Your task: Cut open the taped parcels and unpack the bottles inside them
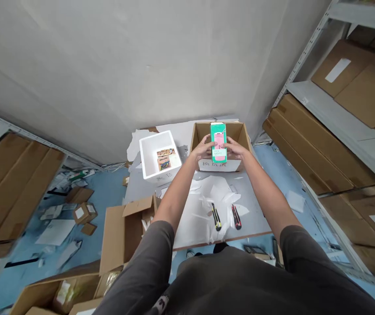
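Between my two hands is a small green box (218, 127) with a pink picture on its front, held upright. My left hand (203, 148) grips its left side and my right hand (235, 148) its right side. Behind and below it stands an open cardboard box (245, 135) with a handwritten white label on its front; its inside is mostly hidden by my hands. To the left, a white foam box (148, 159) holds a few colourful snack packets (164, 162). Nearer to me, a yellow-and-black utility knife (216, 217) and a red-and-black utility knife (236, 217) lie on white paper.
The table (182, 236) is partly covered with white paper (190, 214). An open carton (113, 236) stands at its left front corner. Shelves with cardboard boxes (315, 148) flank both sides. Scraps and small boxes (85, 213) litter the blue floor at left.
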`<state>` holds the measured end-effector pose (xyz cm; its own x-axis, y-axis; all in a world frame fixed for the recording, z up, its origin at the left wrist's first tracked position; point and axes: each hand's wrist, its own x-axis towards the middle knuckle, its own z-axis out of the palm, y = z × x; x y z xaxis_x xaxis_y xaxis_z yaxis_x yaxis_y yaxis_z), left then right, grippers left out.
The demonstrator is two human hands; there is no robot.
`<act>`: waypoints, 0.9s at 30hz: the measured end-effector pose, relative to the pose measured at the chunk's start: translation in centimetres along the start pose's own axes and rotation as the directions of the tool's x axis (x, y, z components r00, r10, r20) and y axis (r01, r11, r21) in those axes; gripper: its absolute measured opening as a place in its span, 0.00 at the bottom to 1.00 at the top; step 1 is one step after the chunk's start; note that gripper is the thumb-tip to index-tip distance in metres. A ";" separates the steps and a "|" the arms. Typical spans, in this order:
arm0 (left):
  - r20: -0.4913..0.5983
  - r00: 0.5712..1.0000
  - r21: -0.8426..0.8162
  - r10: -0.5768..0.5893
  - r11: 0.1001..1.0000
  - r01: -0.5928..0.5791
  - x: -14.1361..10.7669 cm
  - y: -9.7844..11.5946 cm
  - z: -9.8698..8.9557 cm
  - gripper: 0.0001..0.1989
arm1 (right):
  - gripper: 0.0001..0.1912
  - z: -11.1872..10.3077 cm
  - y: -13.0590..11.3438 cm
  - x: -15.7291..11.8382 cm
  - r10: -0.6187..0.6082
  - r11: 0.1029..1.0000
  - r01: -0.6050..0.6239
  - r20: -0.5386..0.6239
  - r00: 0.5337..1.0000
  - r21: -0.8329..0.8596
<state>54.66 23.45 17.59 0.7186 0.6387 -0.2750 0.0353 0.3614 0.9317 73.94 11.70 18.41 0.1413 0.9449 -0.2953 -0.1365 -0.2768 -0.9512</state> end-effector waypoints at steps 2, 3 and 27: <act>-0.029 1.000 0.008 -0.010 1.000 0.010 4.1 -0.4 0.0 0.56 | 0.45 -2.0 0.9 3.7 -0.002 1.000 0.002 -0.046 0.999 -0.003; -0.047 0.999 0.017 -0.017 1.000 0.018 5.9 -0.8 -0.1 0.56 | 0.46 -2.9 1.5 5.3 0.005 1.000 -0.006 -0.069 0.998 -0.014; -0.327 0.933 0.270 0.149 0.961 -0.059 -20.4 -4.1 -17.9 0.47 | 0.53 17.5 1.4 1.8 -0.178 0.944 0.245 0.284 0.942 -0.222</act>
<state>27.40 21.10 15.08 0.4492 0.8718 -0.1954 0.1790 0.1265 0.9757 56.83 16.08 18.17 -0.1213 0.9891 -0.0835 0.1239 -0.0684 -0.9899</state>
